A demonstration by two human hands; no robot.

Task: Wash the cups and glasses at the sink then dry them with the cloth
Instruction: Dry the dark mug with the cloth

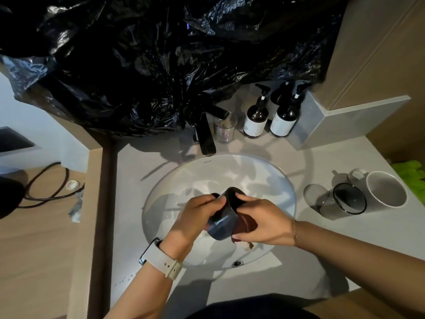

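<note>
Over the white round sink [271, 178] I hold a dark glass [222, 224] tilted, its mouth pointing away from me. My left hand [195, 217] grips its left side. My right hand [262, 219] holds a brown cloth [245, 224] against the glass, with fingers reaching over the rim. On the counter to the right stand a dark-rimmed clear glass [349, 199] and a white mug [384, 189]. Another clear glass [224, 128] stands behind the sink next to the black tap [207, 134]. No water runs from the tap.
Two dark pump bottles [256, 118] [285, 118] stand at the back right of the counter. A large black plastic bag [149, 61] covers the wall behind the tap. Something green [411, 178] lies at the far right edge. A black cable [46, 187] lies on the wooden surface at left.
</note>
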